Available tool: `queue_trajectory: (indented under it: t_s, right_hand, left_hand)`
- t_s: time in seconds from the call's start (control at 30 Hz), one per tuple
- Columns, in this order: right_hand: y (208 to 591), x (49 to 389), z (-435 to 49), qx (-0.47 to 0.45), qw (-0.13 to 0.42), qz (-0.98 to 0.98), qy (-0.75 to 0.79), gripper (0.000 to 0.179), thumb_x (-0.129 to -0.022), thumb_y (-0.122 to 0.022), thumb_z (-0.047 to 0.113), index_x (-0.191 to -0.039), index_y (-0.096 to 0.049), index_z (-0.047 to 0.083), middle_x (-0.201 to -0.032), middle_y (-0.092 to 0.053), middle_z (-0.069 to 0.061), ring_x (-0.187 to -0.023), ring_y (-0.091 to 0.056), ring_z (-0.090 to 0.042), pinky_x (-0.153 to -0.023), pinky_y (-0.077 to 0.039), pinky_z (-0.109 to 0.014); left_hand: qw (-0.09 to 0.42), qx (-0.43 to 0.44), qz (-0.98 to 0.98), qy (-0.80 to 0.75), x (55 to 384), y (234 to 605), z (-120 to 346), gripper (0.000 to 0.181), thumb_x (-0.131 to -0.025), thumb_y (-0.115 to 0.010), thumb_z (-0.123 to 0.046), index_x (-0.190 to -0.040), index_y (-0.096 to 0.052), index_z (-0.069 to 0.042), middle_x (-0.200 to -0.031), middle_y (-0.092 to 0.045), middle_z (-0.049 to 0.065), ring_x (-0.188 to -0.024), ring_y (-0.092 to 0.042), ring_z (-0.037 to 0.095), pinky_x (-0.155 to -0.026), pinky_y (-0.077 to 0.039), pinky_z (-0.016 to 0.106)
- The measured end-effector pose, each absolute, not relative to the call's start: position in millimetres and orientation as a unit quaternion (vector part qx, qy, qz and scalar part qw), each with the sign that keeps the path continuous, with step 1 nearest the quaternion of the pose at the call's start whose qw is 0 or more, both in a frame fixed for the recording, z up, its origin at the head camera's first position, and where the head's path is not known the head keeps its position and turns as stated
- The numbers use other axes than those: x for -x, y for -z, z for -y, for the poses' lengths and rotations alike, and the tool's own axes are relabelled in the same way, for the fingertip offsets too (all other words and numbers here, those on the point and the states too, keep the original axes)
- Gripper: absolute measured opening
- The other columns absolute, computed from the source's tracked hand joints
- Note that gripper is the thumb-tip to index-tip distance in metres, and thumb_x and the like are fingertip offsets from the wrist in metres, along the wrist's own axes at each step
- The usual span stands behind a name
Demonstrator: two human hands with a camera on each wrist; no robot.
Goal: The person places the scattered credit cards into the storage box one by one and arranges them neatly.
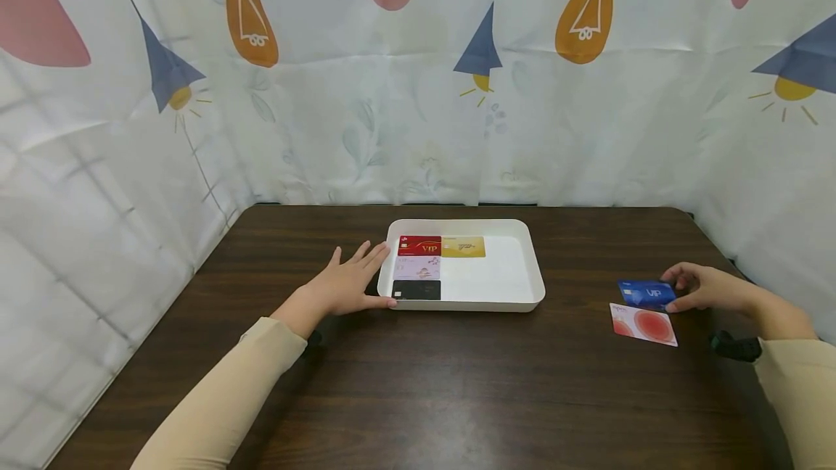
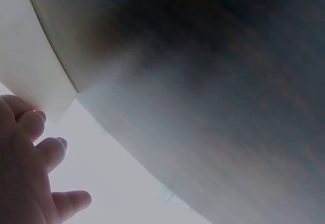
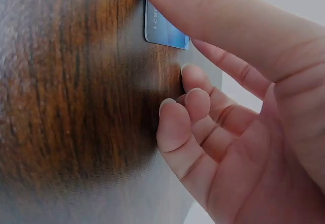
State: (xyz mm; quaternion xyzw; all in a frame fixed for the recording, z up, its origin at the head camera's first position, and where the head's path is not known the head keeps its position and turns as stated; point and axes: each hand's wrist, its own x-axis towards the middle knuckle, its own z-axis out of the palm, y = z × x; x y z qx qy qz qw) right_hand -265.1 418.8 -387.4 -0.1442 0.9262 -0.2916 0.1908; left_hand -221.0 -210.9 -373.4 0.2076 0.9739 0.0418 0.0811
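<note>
In the head view my left hand (image 1: 346, 285) lies spread at the left side of a white tray (image 1: 490, 306), with its fingers and thumb touching the rim. Inside the tray lie a red VIP card (image 1: 419, 246), a gold card (image 1: 463, 246), a pale purple card (image 1: 416, 268) and a black card (image 1: 416, 290). At the right, my right hand (image 1: 708, 289) pinches the right end of a blue VIP card (image 1: 643, 293) between thumb and forefinger. In the right wrist view, one corner of the blue card (image 3: 167, 28) shows beside the thumb; the other fingers are curled.
A white card with red circles (image 1: 645, 325) lies just in front of the blue card, close against its edge. Dark wood tabletop (image 1: 457, 383) surrounds the tray. Behind the table hangs a printed white curtain (image 1: 418, 129).
</note>
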Motion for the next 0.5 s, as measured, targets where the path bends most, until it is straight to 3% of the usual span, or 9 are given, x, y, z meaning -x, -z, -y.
queue_trajectory:
  t_s: [0.27,0.5]
  right_hand:
    - [389.2,267.2,-421.4,0.14,0.193,-0.929,0.282,0.043,-0.089,-0.081,0.016,-0.113,-0.055,-0.008,-0.101,-0.049,-0.01,-0.088,-0.046,-0.019,-0.067,-0.048,-0.031]
    - [389.9,266.6,-421.0,0.121,0.176,-0.936,0.281,0.054,-0.089,-0.081,0.016,-0.119,-0.05,-0.016,-0.095,-0.046,-0.008,-0.087,-0.048,-0.021,-0.068,-0.052,-0.031]
  left_hand:
    - [0.081,-0.208,-0.974,-0.038,222.1,375.3,211.4,0.112,-0.088,-0.058,-0.077,-0.165,-0.015,-0.008,-0.17,-0.016,0.01,-0.155,-0.013,0.037,-0.115,-0.006,0.074]
    - [0.082,-0.209,-0.974,-0.04,221.8,374.7,211.3,0.113,-0.088,-0.058,-0.077,-0.165,-0.015,-0.008,-0.17,-0.016,0.011,-0.155,-0.013,0.038,-0.115,-0.007,0.074]
